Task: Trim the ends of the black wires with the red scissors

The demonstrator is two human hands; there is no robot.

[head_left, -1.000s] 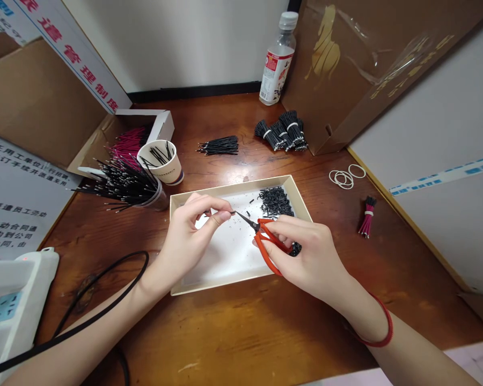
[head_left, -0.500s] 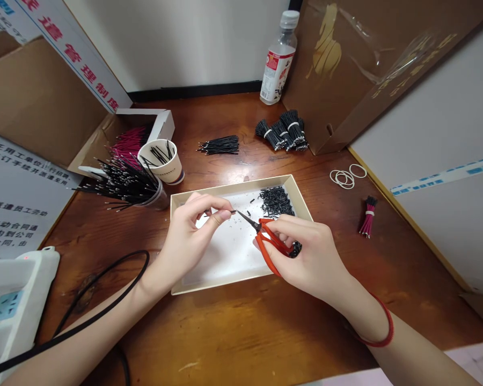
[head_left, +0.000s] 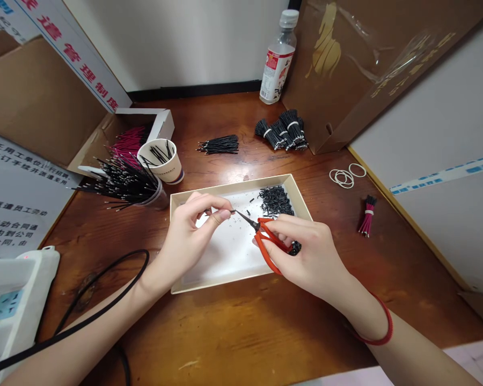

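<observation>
My left hand [head_left: 197,225] is closed in a pinch over the left part of a shallow cream box [head_left: 229,284]. A small dark piece shows at its fingertips, too small to name. My right hand [head_left: 306,249] is wrapped round red-handled scissors [head_left: 269,246], whose narrow dark tips point left and reach the pinched fingertips. Short black pieces [head_left: 276,201] are heaped in the box's back right corner, and tiny bits lie scattered on its white bottom.
Behind the box lie loose black wires [head_left: 219,145] and banded black bundles [head_left: 284,131] near a bottle [head_left: 278,59]. At left stand a paper cup [head_left: 165,163] and a container of black wires [head_left: 124,182]. Rubber bands [head_left: 341,178] and a pink bundle [head_left: 368,216] are at right.
</observation>
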